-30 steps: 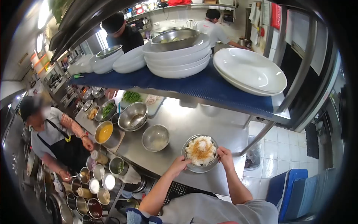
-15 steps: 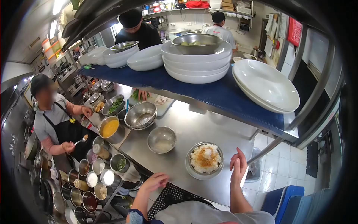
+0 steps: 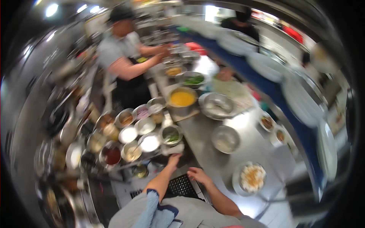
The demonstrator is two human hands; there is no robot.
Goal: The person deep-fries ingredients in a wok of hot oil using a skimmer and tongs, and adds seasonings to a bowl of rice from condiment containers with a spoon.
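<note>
My left hand (image 3: 174,161) reaches forward just below the cloth (image 3: 173,148) under a container of chopped greens (image 3: 171,135); motion blur hides its fingertips. My right hand (image 3: 198,174) is held over the counter's near edge, fingers apart and holding nothing. To its right, the bowl of rice with brown topping (image 3: 253,178) rests on the steel counter (image 3: 197,131), touched by neither hand. Farther up the counter is a metal bowl with a little pale content (image 3: 226,139).
Many containers of ingredients, among them red sauce (image 3: 112,153), stand at the left. A pot of yellow liquid (image 3: 182,98) and a colander (image 3: 217,106) are farther back. A co-worker (image 3: 123,57) stands at upper left. A blue shelf (image 3: 273,83) with white dishes overhangs the right.
The view has swung left. Both my hands have let go of the rice bowl and moved left, towards the containers. The co-worker at the left now reaches towards the back bowls.
</note>
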